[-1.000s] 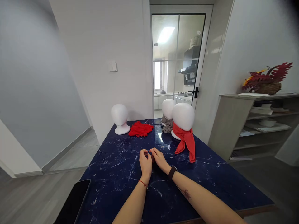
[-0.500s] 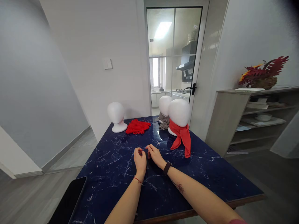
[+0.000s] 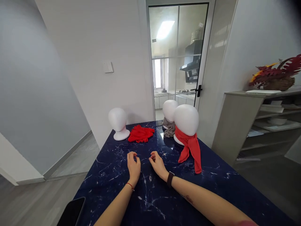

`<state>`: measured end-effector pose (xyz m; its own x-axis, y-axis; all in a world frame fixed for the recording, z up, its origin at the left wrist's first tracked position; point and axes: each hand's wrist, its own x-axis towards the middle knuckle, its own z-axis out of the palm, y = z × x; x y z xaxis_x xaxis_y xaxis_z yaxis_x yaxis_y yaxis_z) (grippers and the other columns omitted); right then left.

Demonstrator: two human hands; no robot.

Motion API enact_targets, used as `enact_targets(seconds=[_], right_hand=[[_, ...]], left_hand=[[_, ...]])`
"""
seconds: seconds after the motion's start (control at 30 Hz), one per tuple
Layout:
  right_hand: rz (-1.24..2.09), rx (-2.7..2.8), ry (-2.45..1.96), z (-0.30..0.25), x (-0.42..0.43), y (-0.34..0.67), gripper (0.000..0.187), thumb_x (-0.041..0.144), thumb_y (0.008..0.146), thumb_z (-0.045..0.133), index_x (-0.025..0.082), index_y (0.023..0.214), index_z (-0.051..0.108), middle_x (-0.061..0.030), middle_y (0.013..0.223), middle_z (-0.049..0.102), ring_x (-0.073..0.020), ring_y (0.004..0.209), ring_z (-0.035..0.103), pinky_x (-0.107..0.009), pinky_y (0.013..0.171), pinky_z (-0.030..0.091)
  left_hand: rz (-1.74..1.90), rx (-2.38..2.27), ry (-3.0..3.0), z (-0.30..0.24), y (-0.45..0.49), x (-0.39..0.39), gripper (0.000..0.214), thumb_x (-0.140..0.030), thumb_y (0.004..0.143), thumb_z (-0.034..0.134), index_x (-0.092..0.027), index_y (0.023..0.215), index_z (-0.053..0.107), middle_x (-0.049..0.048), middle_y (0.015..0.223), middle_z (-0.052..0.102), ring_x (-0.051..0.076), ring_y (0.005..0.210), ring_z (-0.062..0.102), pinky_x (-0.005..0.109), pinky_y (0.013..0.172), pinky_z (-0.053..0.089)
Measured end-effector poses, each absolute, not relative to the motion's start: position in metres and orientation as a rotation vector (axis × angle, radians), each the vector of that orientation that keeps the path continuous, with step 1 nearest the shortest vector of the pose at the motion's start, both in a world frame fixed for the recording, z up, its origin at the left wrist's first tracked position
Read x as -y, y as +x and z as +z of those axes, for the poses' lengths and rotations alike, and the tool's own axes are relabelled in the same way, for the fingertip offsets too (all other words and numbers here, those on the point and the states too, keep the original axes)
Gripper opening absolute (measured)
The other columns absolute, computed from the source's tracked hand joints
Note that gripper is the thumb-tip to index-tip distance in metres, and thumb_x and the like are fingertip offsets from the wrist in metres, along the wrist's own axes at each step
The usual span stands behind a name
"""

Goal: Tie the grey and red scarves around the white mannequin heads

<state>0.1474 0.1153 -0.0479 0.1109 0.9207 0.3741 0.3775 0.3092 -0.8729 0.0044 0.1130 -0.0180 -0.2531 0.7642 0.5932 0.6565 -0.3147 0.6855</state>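
Observation:
Over the middle of the dark blue marbled table [image 3: 150, 201], my left hand [image 3: 134, 166] has its fingers loosely curled and apart, holding nothing. Across a small gap, my right hand [image 3: 158, 164] is likewise bare, thumb and fingers parted. Beyond the left hand lies a crumpled bright red cloth [image 3: 141, 133] beside a bare white mannequin head [image 3: 118, 121]. At the right, another white mannequin head [image 3: 186, 119] wears a coral-red scarf [image 3: 189, 146] knotted at its neck, both ends hanging onto the table. Behind it, a third mannequin head [image 3: 169, 110] has a grey-brown scarf [image 3: 168, 128] round its neck.
A black phone [image 3: 71, 213] rests at the near left table edge. A glass door [image 3: 176, 62] stands behind the table. To the right is a grey shelf unit [image 3: 242, 125] with a basket of red artificial leaves [image 3: 277, 75] on top.
My hands have moved apart, the left one leftward and the right one slightly to the right. The view has shifted nearer the table; the heads and cloths stay in place.

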Motion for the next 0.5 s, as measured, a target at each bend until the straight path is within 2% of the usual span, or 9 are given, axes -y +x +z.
enact_targets(seconds=[0.1, 0.17, 0.23, 0.4, 0.5], right_hand=[[0.411, 1.644, -1.313, -0.045, -0.162, 0.142, 0.038, 0.012, 0.071, 0.053, 0.017, 0.108, 0.048, -0.0090, 0.106, 0.055, -0.0178, 0.090, 0.059, -0.033, 0.082, 0.048], [0.213, 1.805, -1.337, -0.039, -0.199, 0.139, 0.054, 0.008, 0.068, 0.056, 0.018, 0.120, 0.045, -0.0119, 0.124, 0.048, -0.0210, 0.110, 0.051, -0.036, 0.092, 0.044], [0.046, 1.943, -1.359, -0.034, -0.236, 0.135, 0.064, 0.006, 0.069, 0.057, 0.021, 0.129, 0.041, -0.0110, 0.137, 0.040, -0.0230, 0.123, 0.041, -0.039, 0.098, 0.039], [-0.051, 1.981, -1.471, -0.041, -0.301, 0.129, 0.066, 0.014, 0.078, 0.054, 0.023, 0.139, 0.031, -0.0081, 0.148, 0.027, -0.0239, 0.133, 0.028, -0.041, 0.102, 0.034], [0.034, 2.002, -1.487, -0.049, -0.314, 0.130, 0.069, 0.024, 0.083, 0.052, 0.023, 0.144, 0.021, -0.0087, 0.150, 0.024, -0.0236, 0.131, 0.033, -0.038, 0.098, 0.037]], left_hand=[[1.595, -1.885, 1.858, -0.014, -0.034, -0.152, 0.013, -0.014, 0.076, 0.044, -0.021, 0.086, 0.046, 0.0048, 0.093, 0.047, 0.020, 0.089, 0.051, 0.039, 0.084, 0.044], [1.587, -1.945, 1.829, -0.015, -0.058, -0.177, 0.015, -0.017, 0.076, 0.046, -0.019, 0.090, 0.046, 0.0063, 0.095, 0.046, 0.023, 0.094, 0.050, 0.044, 0.088, 0.043], [1.574, -1.985, 1.808, -0.020, -0.081, -0.201, 0.018, -0.020, 0.075, 0.049, -0.018, 0.094, 0.047, 0.0071, 0.097, 0.046, 0.026, 0.099, 0.050, 0.047, 0.090, 0.042], [1.474, -2.053, 1.744, -0.039, -0.128, -0.264, 0.044, -0.034, 0.073, 0.058, -0.015, 0.111, 0.045, 0.0121, 0.113, 0.047, 0.032, 0.116, 0.046, 0.050, 0.098, 0.039], [1.432, -2.069, 1.745, -0.041, -0.147, -0.305, 0.068, -0.045, 0.070, 0.062, -0.014, 0.125, 0.037, 0.0154, 0.128, 0.043, 0.034, 0.129, 0.035, 0.049, 0.106, 0.031]])
